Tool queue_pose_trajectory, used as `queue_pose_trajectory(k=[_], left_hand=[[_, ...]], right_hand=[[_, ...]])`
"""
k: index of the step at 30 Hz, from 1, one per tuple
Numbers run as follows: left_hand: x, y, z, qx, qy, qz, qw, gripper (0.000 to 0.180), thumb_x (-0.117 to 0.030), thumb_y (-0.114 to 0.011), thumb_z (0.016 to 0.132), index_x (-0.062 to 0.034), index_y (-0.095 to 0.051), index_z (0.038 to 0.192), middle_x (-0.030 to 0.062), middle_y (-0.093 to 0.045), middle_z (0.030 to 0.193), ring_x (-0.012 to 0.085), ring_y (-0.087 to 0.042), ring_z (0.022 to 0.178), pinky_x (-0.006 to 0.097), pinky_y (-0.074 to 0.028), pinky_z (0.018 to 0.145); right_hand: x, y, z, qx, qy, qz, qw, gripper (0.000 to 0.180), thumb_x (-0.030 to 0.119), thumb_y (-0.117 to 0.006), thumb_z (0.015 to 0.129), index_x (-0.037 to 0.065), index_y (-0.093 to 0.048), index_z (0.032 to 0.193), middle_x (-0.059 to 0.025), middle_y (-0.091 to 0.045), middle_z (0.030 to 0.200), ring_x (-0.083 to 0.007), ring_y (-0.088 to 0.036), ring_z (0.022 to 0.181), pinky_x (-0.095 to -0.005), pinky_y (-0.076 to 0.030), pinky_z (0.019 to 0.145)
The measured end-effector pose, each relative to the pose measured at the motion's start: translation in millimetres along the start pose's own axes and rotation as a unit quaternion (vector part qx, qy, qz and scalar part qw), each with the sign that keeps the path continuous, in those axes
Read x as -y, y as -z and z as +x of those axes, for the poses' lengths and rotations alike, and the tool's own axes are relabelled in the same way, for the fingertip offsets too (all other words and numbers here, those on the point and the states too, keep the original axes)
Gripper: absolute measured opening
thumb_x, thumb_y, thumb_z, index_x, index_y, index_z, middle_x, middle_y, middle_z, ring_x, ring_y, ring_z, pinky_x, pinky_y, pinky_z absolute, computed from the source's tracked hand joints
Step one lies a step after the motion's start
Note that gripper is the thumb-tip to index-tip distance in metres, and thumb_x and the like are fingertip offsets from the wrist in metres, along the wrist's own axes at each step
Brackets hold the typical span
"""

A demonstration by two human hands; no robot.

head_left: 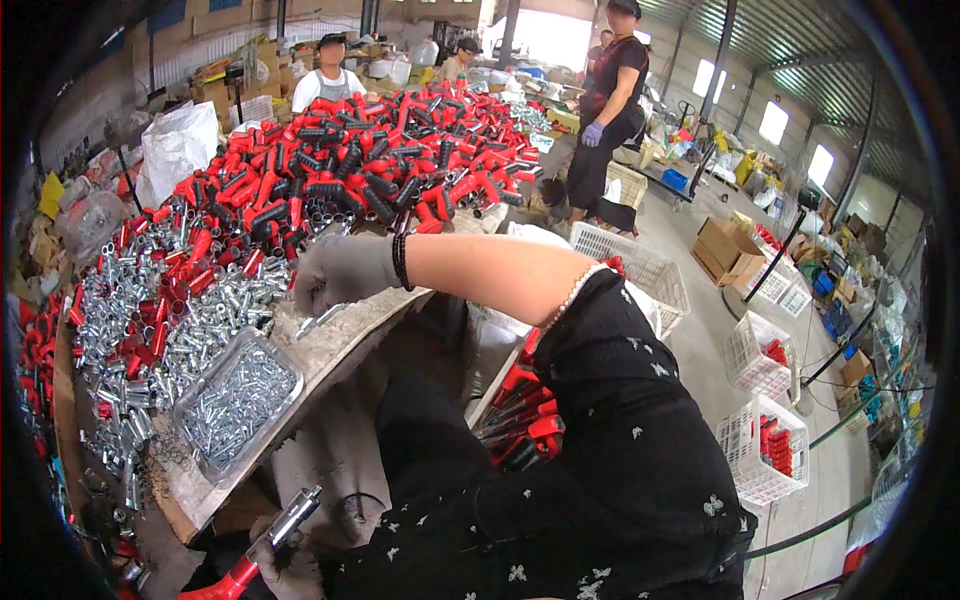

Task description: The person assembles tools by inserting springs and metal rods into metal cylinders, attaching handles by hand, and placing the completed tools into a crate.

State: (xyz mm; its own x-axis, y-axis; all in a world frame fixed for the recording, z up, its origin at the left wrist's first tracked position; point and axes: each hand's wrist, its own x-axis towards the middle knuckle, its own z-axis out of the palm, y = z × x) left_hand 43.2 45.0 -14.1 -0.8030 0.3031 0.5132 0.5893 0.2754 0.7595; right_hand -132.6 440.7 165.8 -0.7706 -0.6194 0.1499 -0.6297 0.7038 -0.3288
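Head view: person's own arms over a crowded worktop (330,345), its bare concrete-grey edge running from 7 to 1 o'clock.
Right hand (335,272): grey-gloved, reaching across to about 10 o'clock of centre, fingers curled down onto the worktop edge; a small bright metal piece (322,320) lies just under the fingertips. Whether it is pinched or only touched, cannot tell.
Left hand (285,555): gloved, low at 7 o'clock, closed round a tool with a red handle and a steel socket tip (290,520), tip pointing up toward 1 o'clock.
Tool handling: judged rigid and moderately heavy; steel end smooth and likely slippery, so the ribbed red grip is the place to hold.
Small piece handling: judged light, hard, easy to drop; best taken by a fingertip pinch across its middle.
Clear tray (238,400): at 8 o'clock, full of small silvery pins.
Loose steel sleeves (180,320): heaped at 9 o'clock.
Red and black grips (350,165): big pile at 11 to 12 o'clock.
White crates (765,450): on the floor at 3 to 4 o'clock.
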Motion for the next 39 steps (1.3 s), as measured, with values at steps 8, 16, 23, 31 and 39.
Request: queue_pose_trajectory(k=[8,16,23,31,39], left_hand=[[14.9,1.4,-8.7,0.002,0.195,-0.227,0.954,0.048,-0.005,-0.064,0.092,0.0022,-0.048,0.136,0.0182,-0.054,0.131,0.0266,-0.057,0.113,0.036,-0.049,0.095],[20.1,-2.9,-12.0,-0.112,0.335,-0.427,0.832,0.054,-0.035,-0.052,0.099,0.0001,-0.045,0.140,0.0129,-0.058,0.127,0.0237,-0.058,0.111,0.035,-0.049,0.096],[43.2,-1.7,-21.1,0.032,0.168,-0.162,0.972,0.055,-0.040,-0.053,0.098,-0.0010,-0.048,0.136,0.0140,-0.059,0.125,0.0251,-0.056,0.113,0.040,-0.045,0.099],[29.7,-6.2,-23.4,-0.037,0.249,-0.302,0.920,0.053,-0.040,-0.053,0.098,-0.0008,-0.051,0.133,0.0134,-0.060,0.123,0.0249,-0.056,0.112,0.039,-0.044,0.099],[17.8,2.0,-17.3,-0.028,0.133,-0.123,0.983,0.048,-0.031,-0.052,0.099,0.0020,-0.051,0.134,0.0159,-0.060,0.120,0.0265,-0.056,0.110,0.042,-0.047,0.097]], right_hand=[[6.9,7.8,-13.5,-0.001,-0.007,0.007,1.000,0.014,0.016,-0.073,0.083,0.010,-0.073,0.096,-0.0077,-0.070,0.093,-0.0229,-0.067,0.093,-0.0369,-0.051,0.080],[108.7,-136.4,-56.4,-0.040,0.161,0.046,0.985,0.074,0.031,-0.084,0.069,0.011,-0.052,0.132,-0.0215,-0.054,0.126,-0.0393,-0.057,0.115,-0.0469,-0.048,0.096],[128.7,-224.3,-61.8,-0.197,0.085,0.245,0.945,0.031,0.013,-0.066,0.086,0.009,-0.059,0.115,-0.0143,-0.062,0.097,-0.0360,-0.063,0.091,-0.0447,-0.050,0.076],[136.7,-219.6,-54.8,-0.110,0.072,0.245,0.960,0.034,0.027,-0.066,0.088,0.008,-0.056,0.115,-0.0164,-0.059,0.107,-0.0383,-0.062,0.094,-0.0465,-0.049,0.078],[140.8,-236.1,-40.0,-0.167,0.063,0.327,0.928,0.041,0.020,-0.067,0.091,0.007,-0.053,0.128,-0.0173,-0.057,0.113,-0.0382,-0.059,0.104,-0.0438,-0.048,0.090]])
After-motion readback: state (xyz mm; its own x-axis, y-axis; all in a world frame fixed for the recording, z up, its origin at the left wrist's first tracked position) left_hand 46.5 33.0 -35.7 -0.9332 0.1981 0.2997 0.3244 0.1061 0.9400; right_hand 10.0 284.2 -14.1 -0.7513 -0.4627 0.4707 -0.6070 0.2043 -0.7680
